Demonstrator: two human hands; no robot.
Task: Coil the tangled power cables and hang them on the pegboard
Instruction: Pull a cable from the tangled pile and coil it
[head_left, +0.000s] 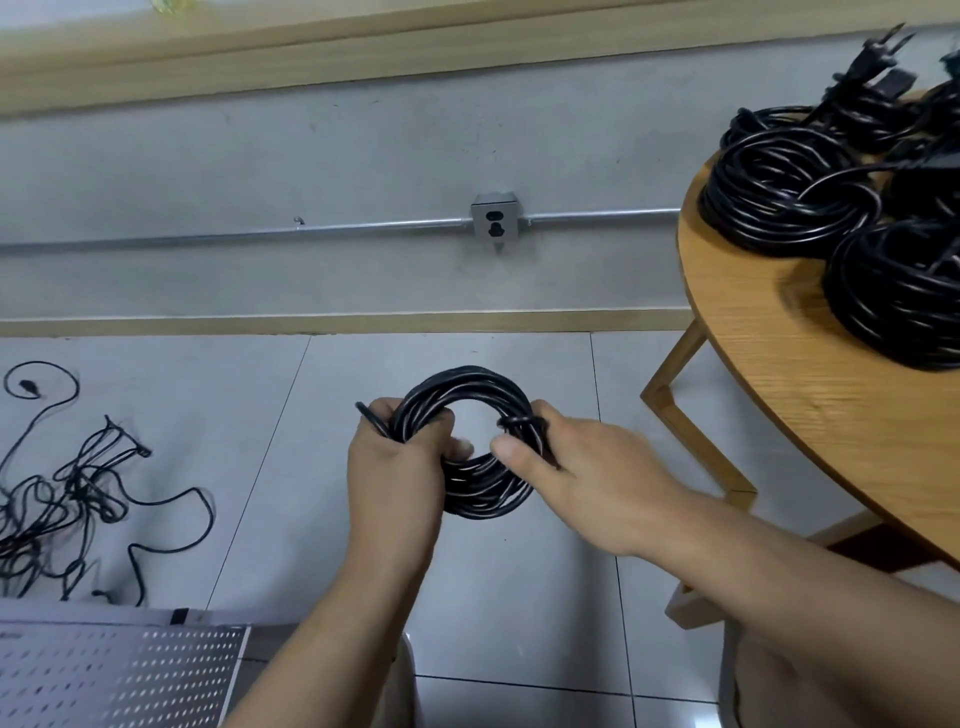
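The left hand (395, 467) curls its fingers round the left side of a black coiled cable (467, 384), and a loose end pokes out above its knuckles. The right hand (582, 478) grips the opposite side, with its thumb on the ring's inner edge. The coil hangs between both hands over the tiled floor (519, 597). Well left of the left hand lie tangled cables (78, 499), and the pegboard (104, 675) is below them. Right of the right hand, a round desk (779, 364) carries finished coils (779, 208).

Left hand (397, 470), right hand (582, 483) (both bare)
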